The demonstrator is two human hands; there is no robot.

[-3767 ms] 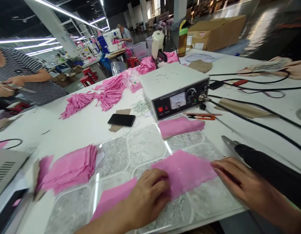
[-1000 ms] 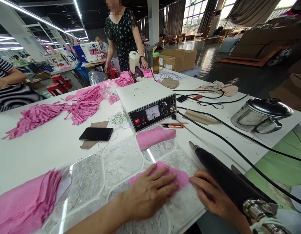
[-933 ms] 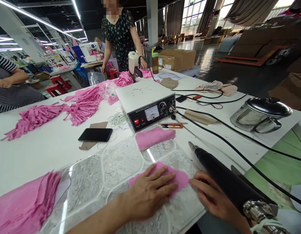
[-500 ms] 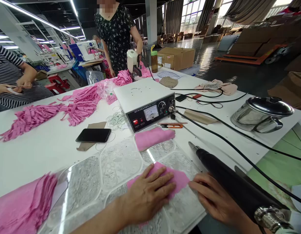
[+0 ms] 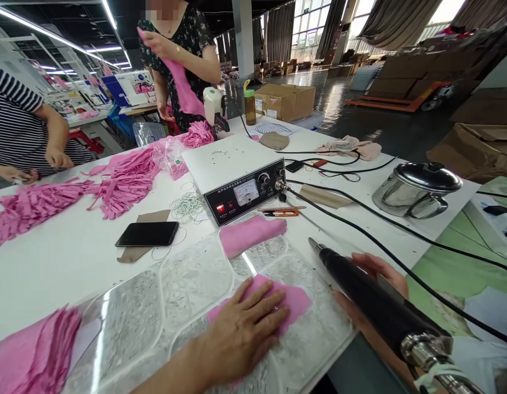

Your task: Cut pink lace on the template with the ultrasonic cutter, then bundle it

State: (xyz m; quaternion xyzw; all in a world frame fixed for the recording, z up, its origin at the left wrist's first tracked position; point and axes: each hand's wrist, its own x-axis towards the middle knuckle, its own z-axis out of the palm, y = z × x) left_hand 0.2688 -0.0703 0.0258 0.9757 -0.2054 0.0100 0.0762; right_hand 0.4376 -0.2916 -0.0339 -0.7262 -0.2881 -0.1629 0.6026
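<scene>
My left hand [image 5: 243, 331] lies flat, fingers slightly apart, on a cut piece of pink fabric [image 5: 297, 302]. The fabric rests on a clear-topped board [image 5: 196, 279] with a mottled surface. My right hand [image 5: 380, 271] is under and beside a black handpiece [image 5: 360, 282] with a pointed metal tip; parts show on both sides of its body. The handpiece hides most of my fingers, so I cannot tell whether they close around it. A folded pink fabric roll [image 5: 253, 235] lies at the board's far edge, near orange-handled snips [image 5: 280, 212].
A control box [image 5: 241, 192] with a dial stands beyond the board, its black cable [image 5: 352, 219] running right. A phone [image 5: 147, 234], a pink fabric stack [image 5: 35, 350], pink strips [image 5: 126, 189] and a lidded glass pot [image 5: 415, 189] share the table. Two people stand across it.
My right hand has left the fabric's right edge and moved under the handpiece. My left hand stays on the fabric. The person opposite has lifted a strip of pink fabric. The view has shifted slightly.
</scene>
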